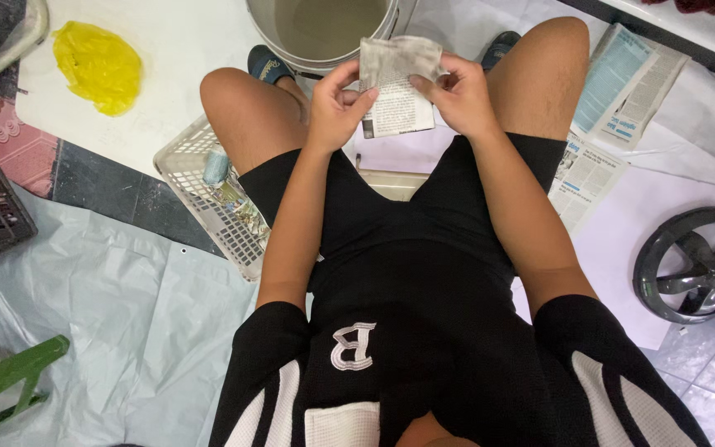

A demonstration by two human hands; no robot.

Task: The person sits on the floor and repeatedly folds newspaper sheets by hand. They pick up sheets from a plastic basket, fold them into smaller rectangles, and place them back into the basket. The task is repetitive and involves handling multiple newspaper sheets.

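Grey printed newspaper scrap [397, 83]; yellow bag [97, 64]; white lattice basket [200, 194]; black shorts [391, 223].

Paper piece [397, 87] between both hands, above knees. Bucket [324, 33] on floor just past it. Basket [208, 194] under left leg. Newspapers [614, 108] on floor at right, wheel [693, 265] further right. Plastic bag [97, 66] far left.

The grey, damp-looking newspaper piece [397, 83] is held upright between the knees, at twelve o'clock, its top edge folded over.
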